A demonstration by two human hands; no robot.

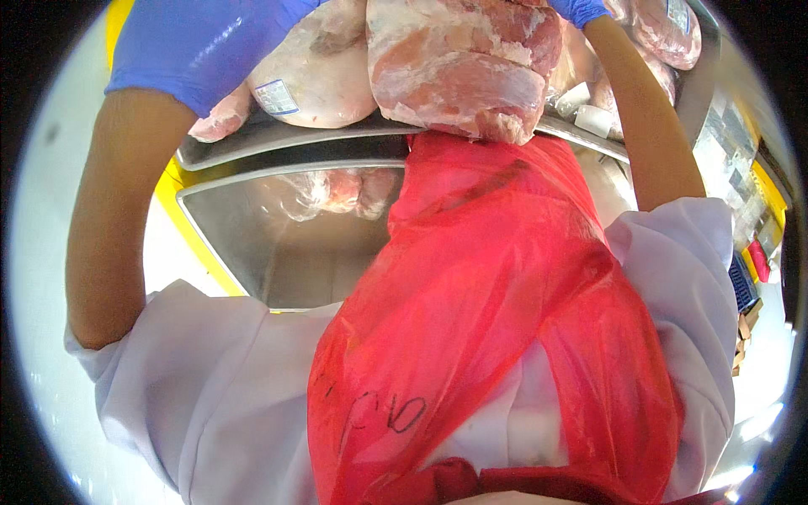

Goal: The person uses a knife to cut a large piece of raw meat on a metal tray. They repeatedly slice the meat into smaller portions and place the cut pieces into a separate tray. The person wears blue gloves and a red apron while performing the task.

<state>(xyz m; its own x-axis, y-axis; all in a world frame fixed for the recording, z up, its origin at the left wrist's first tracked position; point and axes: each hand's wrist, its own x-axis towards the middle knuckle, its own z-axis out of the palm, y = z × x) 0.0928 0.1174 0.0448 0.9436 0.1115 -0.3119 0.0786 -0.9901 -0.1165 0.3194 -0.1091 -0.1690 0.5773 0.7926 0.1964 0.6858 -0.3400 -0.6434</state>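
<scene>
My left hand (206, 42), in a blue glove, reaches over the meat at the upper left; its fingers run past the top edge. Of my right hand (581, 8), gloved the same, only the wrist side shows at the top right of centre. Between them a large raw cut of meat (459, 71) juts over the front rim of a metal tray (311, 139). A pale plastic-wrapped cut of meat (324, 76) with a label lies beside it, closest to my left hand. Whether either hand grips anything is out of sight.
More wrapped meat (665, 34) lies at the upper right. Below the tray is a shiny metal surface (303, 261) with a yellow edge (206, 244). A red plastic apron (471, 295) hangs over my white coat. A dark blue crate (742, 282) stands at far right.
</scene>
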